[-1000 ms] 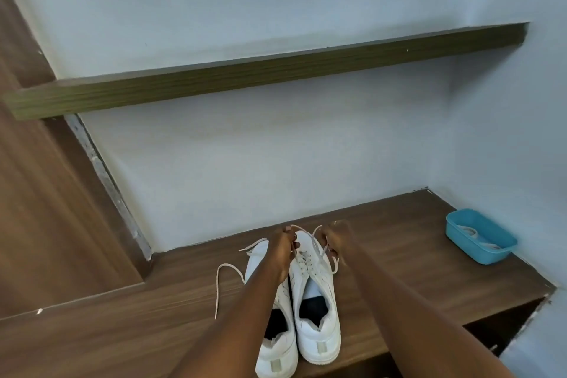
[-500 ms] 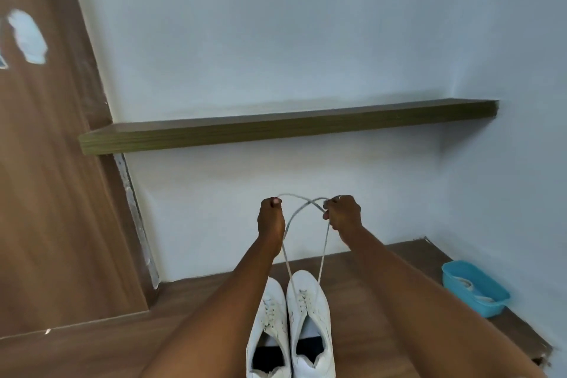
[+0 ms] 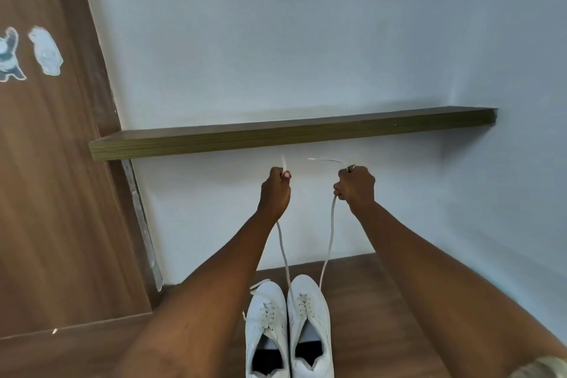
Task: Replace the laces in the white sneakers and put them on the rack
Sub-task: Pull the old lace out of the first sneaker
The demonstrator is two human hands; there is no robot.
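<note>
Two white sneakers stand side by side on the wooden lower shelf, toes toward the wall: the left sneaker (image 3: 266, 328) and the right sneaker (image 3: 310, 322). A white lace (image 3: 329, 242) runs up from the right sneaker in two strands. My left hand (image 3: 275, 190) grips one strand and my right hand (image 3: 356, 187) grips the other, both raised high and apart, just under the upper shelf (image 3: 291, 133). Short lace tips stick out above each fist. The left sneaker's lace lies loose beside its toe.
A wooden panel (image 3: 46, 193) with two animal stickers stands on the left. The pale wall closes the back and right side. The lower wooden shelf (image 3: 368, 301) extends to both sides of the sneakers.
My hands rose from the right sneaker's tongue, drawing the lace up, then moved apart so the crossed strands now hang separately. The view tilted upward; the blue tub left the frame.
</note>
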